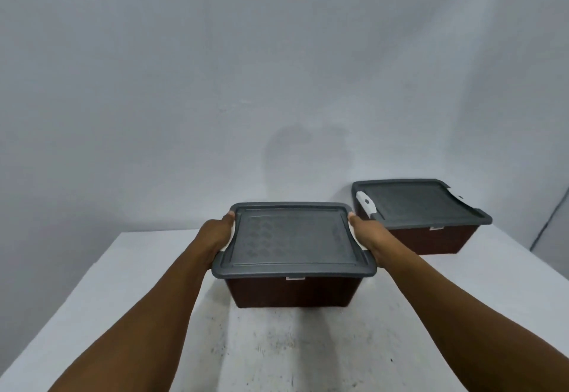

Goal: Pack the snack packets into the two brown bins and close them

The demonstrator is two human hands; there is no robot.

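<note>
A brown bin [292,293] with a grey lid [292,237] on top is in front of me on the white table. My left hand [217,231] grips the bin's left side under the lid's edge. My right hand [365,234] grips the right side the same way. Whether the bin touches the table is unclear. A second brown bin [431,237] stands at the back right, its grey lid [415,204] on and a white latch [365,203] showing at its left end. No snack packets are visible.
The white table [123,299] runs up to a plain grey-white wall [215,83]. Its left edge slants away at the lower left. Dark specks mark the tabletop close to me.
</note>
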